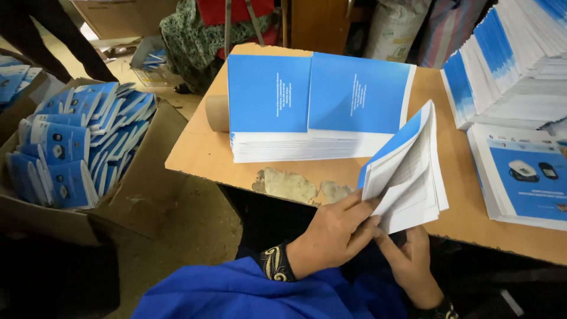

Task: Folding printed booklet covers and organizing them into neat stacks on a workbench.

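Note:
Both hands hold one blue-and-white booklet (407, 171) over the front edge of a wooden table (201, 150). My left hand (333, 233) grips its lower left corner from above, thumb on the white pages. My right hand (410, 263) supports it from below, fingers under the bottom edge. The booklet is fanned partly open and tilted up. Behind it lie two side-by-side stacks of blue-covered booklets (313, 109), back covers up.
A cardboard box (147, 177) on the floor at left holds several folded blue booklets (71, 147). Tall fanned stacks (508, 65) and a flat pile (522, 177) sit at the table's right. A cardboard roll (217, 113) lies beside the middle stacks. A person's dark sleeve (53, 32) is at top left.

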